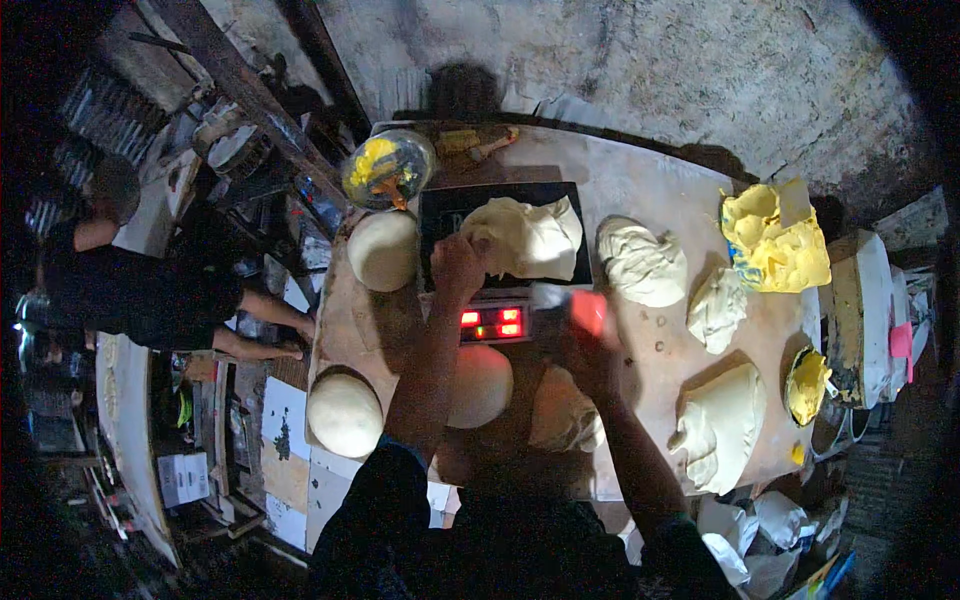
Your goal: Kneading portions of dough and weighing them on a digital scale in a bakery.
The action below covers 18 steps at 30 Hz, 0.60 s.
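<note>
A dough lump (530, 238) lies on the black platform of a digital scale (455, 205) with a red-lit display. My left hand (460, 265) is closed at the dough's left edge, its fingers pinching it. To the right of the display, my right hand (590, 345) is closed round a motion-blurred tool (588, 312) with a red part and a pale flat end; its exact kind cannot be made out. Round dough balls (383, 250) sit left of the scale, and another ball (480, 385) is partly behind my left forearm. Looser dough pieces (640, 262) lie to the right.
On the table (650, 390), yellow fat in an opened wrapper (775, 235) and a yellow-smeared tub (805, 385) stand at the right. A bowl (390, 168) with yellow fat is at the back left. Another person (150, 280) is beyond the left edge.
</note>
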Motion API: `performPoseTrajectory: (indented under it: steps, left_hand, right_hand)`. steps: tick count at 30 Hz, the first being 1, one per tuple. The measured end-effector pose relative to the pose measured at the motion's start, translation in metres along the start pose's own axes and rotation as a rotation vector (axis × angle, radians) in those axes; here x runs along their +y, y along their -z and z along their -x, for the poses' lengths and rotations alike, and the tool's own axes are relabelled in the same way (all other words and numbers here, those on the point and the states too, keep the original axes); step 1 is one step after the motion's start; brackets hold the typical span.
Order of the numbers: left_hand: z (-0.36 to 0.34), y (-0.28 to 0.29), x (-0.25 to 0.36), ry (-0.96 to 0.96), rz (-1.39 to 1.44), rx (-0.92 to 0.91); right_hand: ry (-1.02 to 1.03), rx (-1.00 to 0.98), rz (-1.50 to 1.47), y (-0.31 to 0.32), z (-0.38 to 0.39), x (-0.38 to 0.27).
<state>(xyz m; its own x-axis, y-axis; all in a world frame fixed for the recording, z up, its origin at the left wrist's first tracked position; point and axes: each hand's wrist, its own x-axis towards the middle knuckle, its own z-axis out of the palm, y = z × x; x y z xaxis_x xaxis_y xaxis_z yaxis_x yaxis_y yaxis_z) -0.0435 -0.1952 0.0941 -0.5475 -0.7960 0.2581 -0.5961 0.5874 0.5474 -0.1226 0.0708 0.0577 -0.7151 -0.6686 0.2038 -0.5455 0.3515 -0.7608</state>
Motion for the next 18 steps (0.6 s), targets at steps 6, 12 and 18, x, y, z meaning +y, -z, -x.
performPoseTrajectory:
  steps: [6,12,18]
  left_hand:
    - [0.013,0.021,-0.029,-0.027,0.159,0.073]
    - [0.02,0.045,-0.116,-0.143,0.547,0.263]
    - [0.045,0.18,0.072,-0.075,0.508,0.125]
  right_hand:
    - [-0.019,0.199,-0.255,-0.05,-0.128,-0.119]
    - [0.151,0.048,-0.518,-0.178,-0.08,-0.111]
    - [0.087,0.062,-0.874,-0.079,-0.008,0.023]
